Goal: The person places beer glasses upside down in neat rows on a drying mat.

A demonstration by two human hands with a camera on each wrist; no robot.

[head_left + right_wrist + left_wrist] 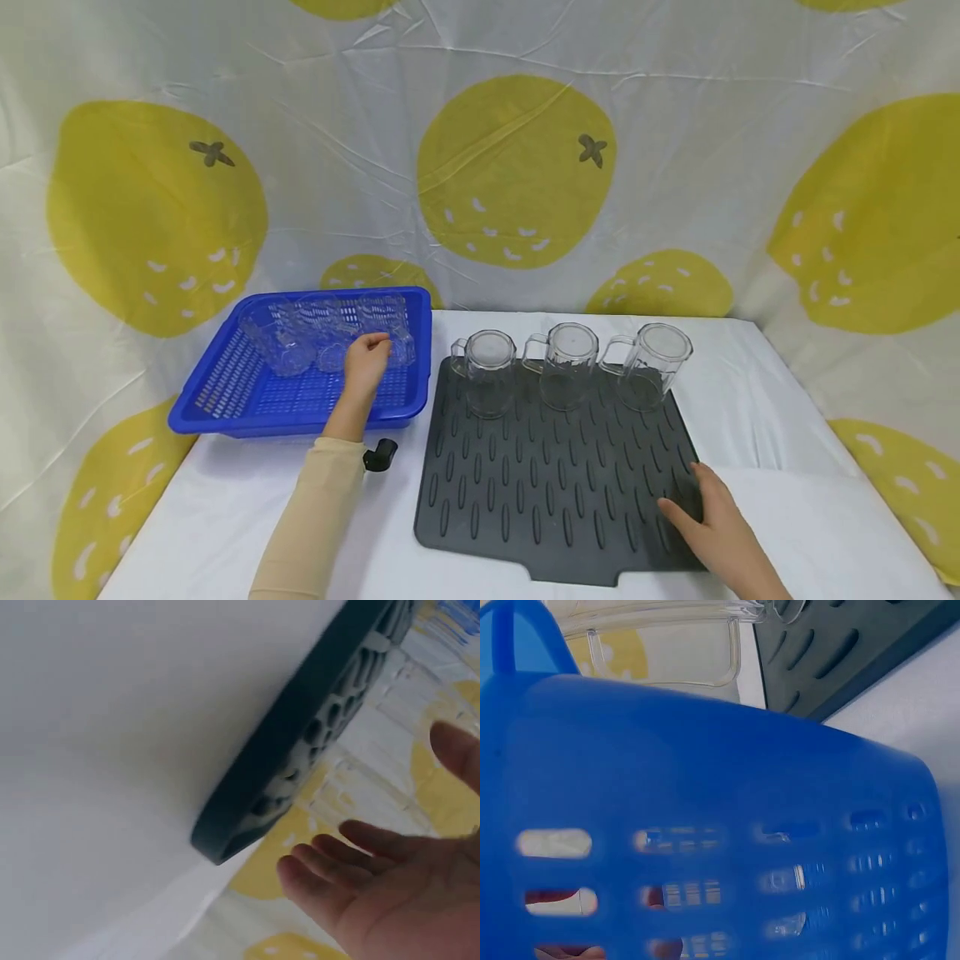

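My left hand (pixel 366 364) reaches over the near side of a blue plastic basket (pixel 225 423), its fingers bent beside a clear glass mug (pixel 403 348). Through the basket's slots in the left wrist view, parts of the fingers (pixel 570 952) show; I cannot tell whether they hold the mug. Several more glass mugs (pixel 288 354) lie in the basket. Over the right edge of a dark grey ridged mat (pixel 540 500), my right hand (pixel 716 525) is spread with nothing in it, thumb and fingers apart.
Three glass mugs stand in a row along the mat's back edge: left (pixel 491 379), middle (pixel 567 371) and right (pixel 651 371), handles toward the left. A small black device (pixel 381 456) sits beside the left wrist. Behind the white-covered table (pixel 780 517) hangs a lemon-print curtain (pixel 675 192).
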